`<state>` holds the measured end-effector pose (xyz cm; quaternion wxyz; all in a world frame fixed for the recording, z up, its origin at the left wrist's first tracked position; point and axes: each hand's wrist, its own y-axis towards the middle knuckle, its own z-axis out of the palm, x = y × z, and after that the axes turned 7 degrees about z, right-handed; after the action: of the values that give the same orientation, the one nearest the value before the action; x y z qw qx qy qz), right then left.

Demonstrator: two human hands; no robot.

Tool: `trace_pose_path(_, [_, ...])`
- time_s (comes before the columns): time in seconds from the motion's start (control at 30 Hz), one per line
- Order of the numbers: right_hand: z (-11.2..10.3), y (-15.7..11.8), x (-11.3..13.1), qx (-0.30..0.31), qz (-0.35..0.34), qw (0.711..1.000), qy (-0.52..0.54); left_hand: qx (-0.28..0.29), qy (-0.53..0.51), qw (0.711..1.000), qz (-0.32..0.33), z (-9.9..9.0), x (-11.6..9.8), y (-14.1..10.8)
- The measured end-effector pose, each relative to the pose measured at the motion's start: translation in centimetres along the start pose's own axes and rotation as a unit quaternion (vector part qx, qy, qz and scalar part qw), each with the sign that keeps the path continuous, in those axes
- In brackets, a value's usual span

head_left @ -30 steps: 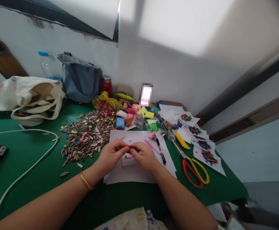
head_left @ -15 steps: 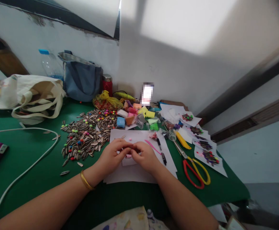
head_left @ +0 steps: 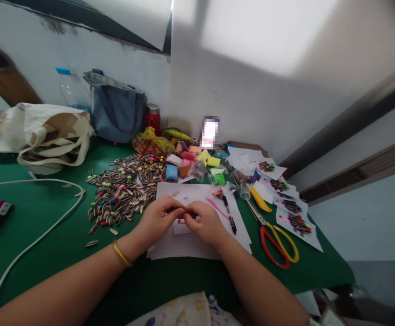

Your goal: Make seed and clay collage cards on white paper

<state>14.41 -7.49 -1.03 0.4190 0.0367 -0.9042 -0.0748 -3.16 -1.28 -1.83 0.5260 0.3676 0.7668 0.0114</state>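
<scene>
Over a stack of white paper [head_left: 197,249], my left hand [head_left: 159,220] and my right hand [head_left: 206,222] meet fingertip to fingertip. Both are closed in a pinch, and whatever sits between the fingers is hidden or too small to make out. Beneath them lies a small white card [head_left: 181,230] with a bit of pink on it, partly covered by the fingers. A tiny pink ball [head_left: 185,197] rests on the paper just beyond my hands. To the right are a curved pink strip [head_left: 216,207] and a black pen [head_left: 229,213].
Striped sunflower seeds [head_left: 122,194] mixed with coloured bits are heaped at left. Coloured clay packs [head_left: 185,170] lie behind the paper. Scissors [head_left: 273,242], a yellow cutter [head_left: 260,199] and seed-decorated cards [head_left: 295,224] are at right. A white cable [head_left: 61,219] crosses the left side.
Both hands stay together over the paper with only slight finger shifts. A small seed-like piece beyond my left hand now shows more plainly. The view has moved slightly.
</scene>
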Motion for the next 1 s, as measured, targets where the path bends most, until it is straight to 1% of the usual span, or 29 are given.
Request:
trace_pose_path(0.07, [-0.02,0.03,-0.06,0.002,-0.006,1.0,0.023,-0.016,-0.013,1.0,-0.018,-0.05,0.01,0.03])
trace_pose_path(0.1, [-0.02,0.05,-0.1,0.002,-0.008,1.0,0.029,-0.019,-0.019,0.999,-0.018,-0.05,0.01,0.03])
trace_pose_path(0.23, [0.06,0.03,-0.09,-0.004,-0.006,1.0,0.001,-0.01,-0.008,1.0,0.019,0.04,-0.12,-0.09])
trace_pose_path(0.3, [0.11,0.0,0.04,-0.006,-0.006,1.0,-0.01,-0.007,0.0,1.0,0.019,0.07,-0.28,-0.12])
trace_pose_path(0.43, [0.15,0.02,0.22,0.009,-0.009,1.0,0.013,-0.042,-0.018,0.999,-0.016,0.12,-0.42,-0.05])
trace_pose_path(0.53, [0.18,0.07,0.18,0.009,-0.015,1.0,0.02,-0.057,-0.03,0.998,-0.013,0.14,-0.33,-0.05])
trace_pose_path(0.67, [0.18,0.03,0.19,-0.001,-0.013,1.0,-0.013,-0.032,-0.015,0.999,0.016,0.1,-0.33,-0.1])
trace_pose_path(0.73, [0.14,0.0,0.2,0.004,-0.016,1.0,-0.004,-0.026,-0.011,1.0,0.009,0.09,-0.38,-0.09])
trace_pose_path(0.87, [0.11,0.0,0.12,0.006,-0.02,0.999,0.028,-0.043,-0.03,0.999,-0.014,0.16,-0.34,-0.09])
trace_pose_path(1.0, [0.17,-0.05,0.11,0.003,-0.012,1.0,0.002,-0.015,-0.003,1.0,0.023,0.03,-0.46,-0.04])
